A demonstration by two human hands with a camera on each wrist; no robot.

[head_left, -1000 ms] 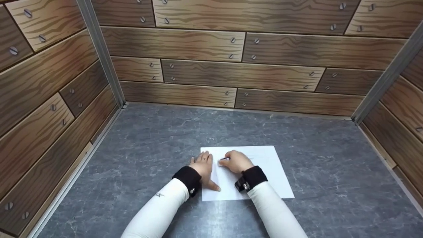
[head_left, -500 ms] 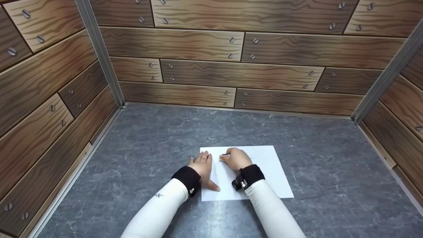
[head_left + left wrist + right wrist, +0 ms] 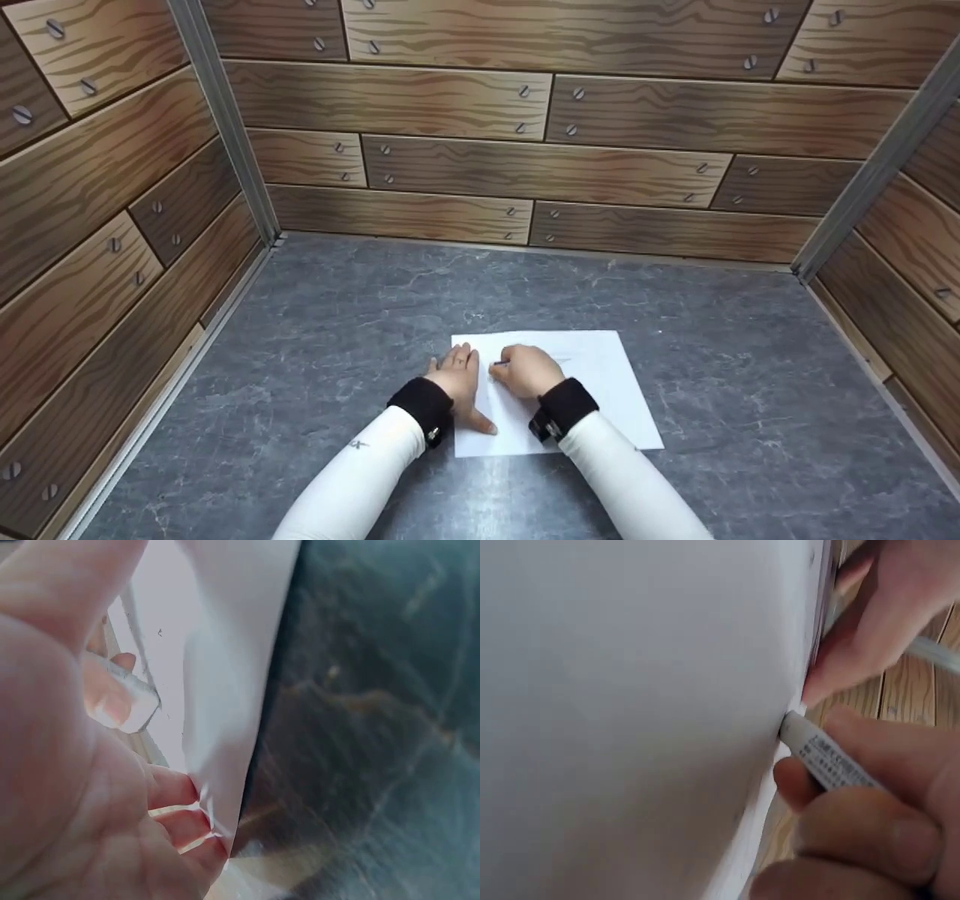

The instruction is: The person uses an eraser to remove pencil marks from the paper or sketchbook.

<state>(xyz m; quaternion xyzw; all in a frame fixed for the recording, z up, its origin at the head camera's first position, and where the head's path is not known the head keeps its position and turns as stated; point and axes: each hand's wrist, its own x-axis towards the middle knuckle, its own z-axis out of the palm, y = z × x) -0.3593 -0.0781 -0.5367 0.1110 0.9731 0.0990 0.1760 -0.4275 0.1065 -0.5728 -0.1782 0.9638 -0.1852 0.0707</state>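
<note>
A white sheet of paper (image 3: 619, 409) lies on the grey tabletop. My left hand (image 3: 456, 382) presses flat on its left side, fingers straight and thumb spread toward the near edge. Just right of it, my right hand (image 3: 529, 372) pinches a small white eraser (image 3: 826, 756) with a printed sleeve between curled fingers. The eraser's worn, darkened end meets the paper in the right wrist view. From the left wrist, the eraser (image 3: 141, 706) shows beyond my palm, and the sheet is slightly buckled near my fingertips. Faint grey lines on the paper show beside my right hand.
Wood-patterned panels (image 3: 442, 169) enclose the table at the back and both sides, with metal posts (image 3: 229, 120) at the corners. The dark marbled tabletop (image 3: 337, 300) spreads around the sheet. Each wrist wears a black strap (image 3: 421, 405) with a small camera.
My right hand has moved in short strokes, first a little away from me, then back toward me and left, keeping the eraser. The left hand stays on the paper.
</note>
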